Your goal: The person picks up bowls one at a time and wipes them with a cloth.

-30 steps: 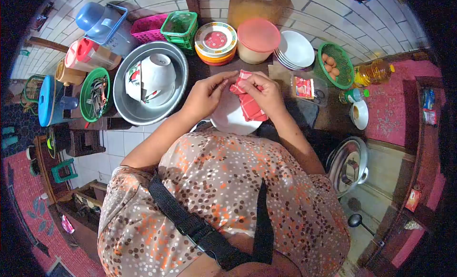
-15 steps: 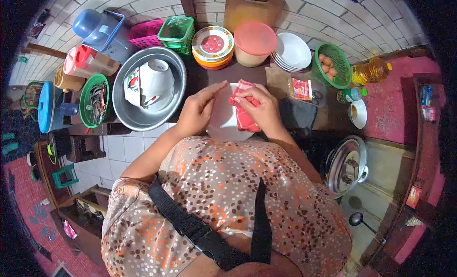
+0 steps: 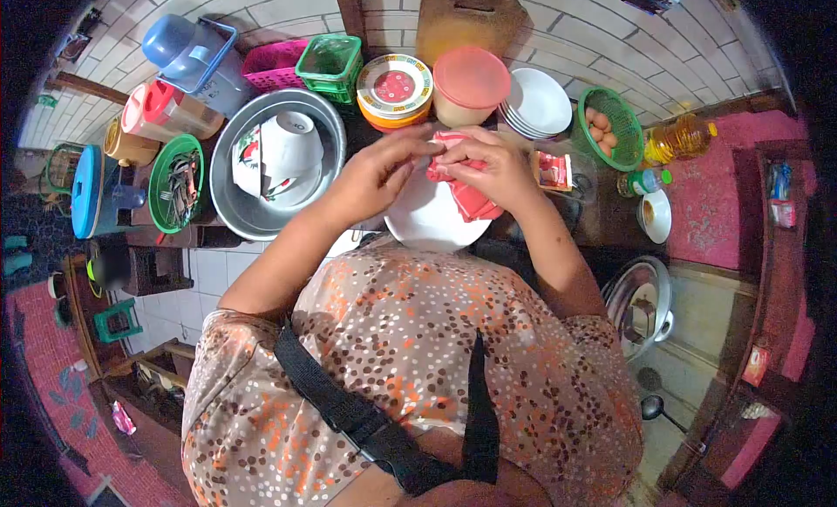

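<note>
A white dish [image 3: 432, 224] sits against my front, partly covered by both hands and a red cloth [image 3: 475, 202]. My right hand [image 3: 499, 169] is closed on the cloth, pinching its bunched upper part between thumb and fingers; the rest hangs over the dish's right side. At the dish's upper left is my left hand [image 3: 377, 177], its fingers stretched toward the cloth's upper edge and its thumb apart from them. Whether the left fingertips touch the cloth or only come near it, I cannot tell.
Left are a metal basin [image 3: 334, 119] with white bowls and a green basket [image 3: 157, 189] of cutlery. Behind stand stacked plates [image 3: 397, 84], a pink-lidded container [image 3: 471, 75] and white bowls [image 3: 540, 102]. Rightward are an egg basket [image 3: 634, 128], an oil bottle [image 3: 676, 141] and a red packet [image 3: 552, 171].
Both hands have moved up and away from my body, and my left hand has come closer to the cloth. The cloth has shifted right and looks more bunched; more of the dish's near part shows.
</note>
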A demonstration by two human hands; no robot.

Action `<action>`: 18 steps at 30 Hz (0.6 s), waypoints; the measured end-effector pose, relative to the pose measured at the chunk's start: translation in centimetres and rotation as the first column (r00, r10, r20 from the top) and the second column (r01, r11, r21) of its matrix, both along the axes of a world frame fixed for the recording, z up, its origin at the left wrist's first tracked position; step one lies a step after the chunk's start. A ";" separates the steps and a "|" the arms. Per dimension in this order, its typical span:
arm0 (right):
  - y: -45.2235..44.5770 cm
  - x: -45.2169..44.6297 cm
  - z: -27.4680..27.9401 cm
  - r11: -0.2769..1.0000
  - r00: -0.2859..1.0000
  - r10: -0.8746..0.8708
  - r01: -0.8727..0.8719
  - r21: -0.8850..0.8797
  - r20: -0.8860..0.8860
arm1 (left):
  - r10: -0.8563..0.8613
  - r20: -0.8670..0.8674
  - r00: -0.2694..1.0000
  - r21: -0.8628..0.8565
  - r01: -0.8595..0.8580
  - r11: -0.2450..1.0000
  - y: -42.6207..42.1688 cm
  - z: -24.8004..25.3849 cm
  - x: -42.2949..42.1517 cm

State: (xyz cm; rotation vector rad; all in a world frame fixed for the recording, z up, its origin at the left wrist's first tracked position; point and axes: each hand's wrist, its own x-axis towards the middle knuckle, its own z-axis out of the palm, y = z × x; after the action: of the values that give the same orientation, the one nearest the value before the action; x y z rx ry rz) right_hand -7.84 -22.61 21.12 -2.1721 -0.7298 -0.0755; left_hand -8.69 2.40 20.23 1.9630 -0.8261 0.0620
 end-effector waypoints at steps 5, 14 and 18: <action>0.8 -2.0 -1.0 0.995 0.998 -0.007 0.013 0.100 -0.063 | 0.021 -0.217 0.976 0.021 -0.017 1.000 0.5 0.1 -2.8; 2.4 -4.5 -5.5 0.913 0.949 -0.230 0.287 0.290 -0.216 | 0.108 -0.407 0.907 -0.064 -0.146 0.987 2.1 -3.6 -4.2; 1.7 -1.8 -3.6 0.942 0.959 -0.246 0.271 0.196 -0.143 | 0.104 -0.279 0.955 0.008 -0.106 0.994 1.4 -1.0 -1.9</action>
State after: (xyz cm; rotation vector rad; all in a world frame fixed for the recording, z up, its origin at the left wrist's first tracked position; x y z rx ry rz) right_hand -9.66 -20.91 17.51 -2.0338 -0.3480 -0.1550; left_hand -10.54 3.77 19.21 1.9519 -0.5354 -0.1473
